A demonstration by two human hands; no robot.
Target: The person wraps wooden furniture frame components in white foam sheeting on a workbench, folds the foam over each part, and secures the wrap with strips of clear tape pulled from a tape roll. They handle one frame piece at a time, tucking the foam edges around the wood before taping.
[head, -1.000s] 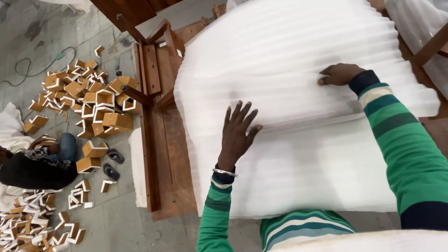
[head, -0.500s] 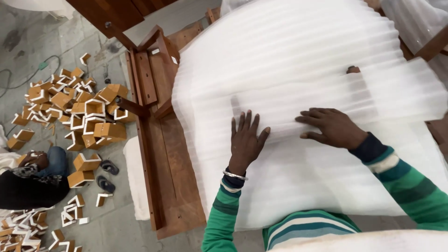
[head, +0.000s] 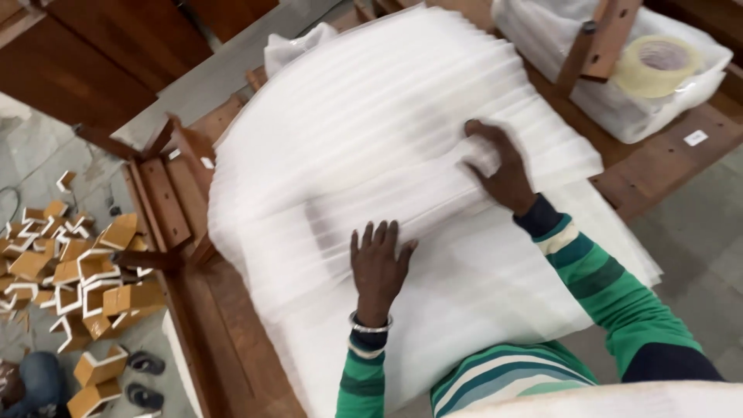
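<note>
A big stack of white foam sheets (head: pixel 371 139) covers the wooden furniture piece (head: pixel 209 325) in front of me. My left hand (head: pixel 378 267) lies flat on the foam near its lower middle, fingers spread. Further up and to the right, my right hand (head: pixel 499 166) rests on the sheets; it is blurred by motion, and whether its fingers pinch a sheet I cannot make out. Both arms wear green striped sleeves.
A roll of tan tape (head: pixel 658 66) sits on a white wrapped bundle (head: pixel 619 101) at the top right. Cardboard corner pieces (head: pixel 77 271) litter the grey floor on the left. A person (head: pixel 31 383) crouches at the bottom left near dark sandals (head: pixel 143 379).
My right hand swept across the foam from far right toward the middle, then up. The left hand stayed flat on the sheets. The view shifted right, bringing the tape roll into sight.
</note>
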